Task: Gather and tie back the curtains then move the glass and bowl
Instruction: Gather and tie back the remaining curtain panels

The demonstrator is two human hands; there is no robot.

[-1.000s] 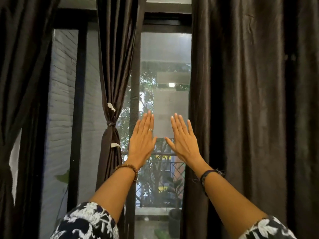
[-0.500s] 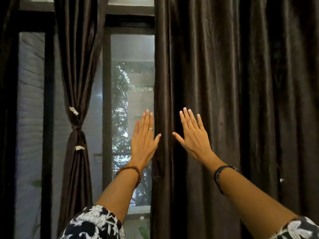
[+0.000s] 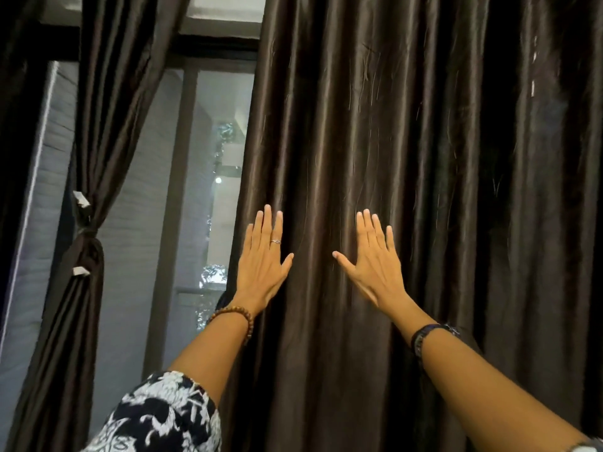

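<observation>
At left of frame we see a tied curtain (image 3: 88, 223) knotted at mid-height, window (image 3: 195, 190) beside it. Loose curtain (image 3: 408, 141) fills center and right. Our left hand (image 3: 262, 265) and right hand (image 3: 375, 265), fingers straight and spread, lie flat against it, apart, lower center.

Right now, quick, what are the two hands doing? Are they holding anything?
Left hand: open, fingers straight, flat in front of the hanging curtain, holding nothing.
Right hand: open, fingers spread, also flat by that curtain, holding nothing.
</observation>
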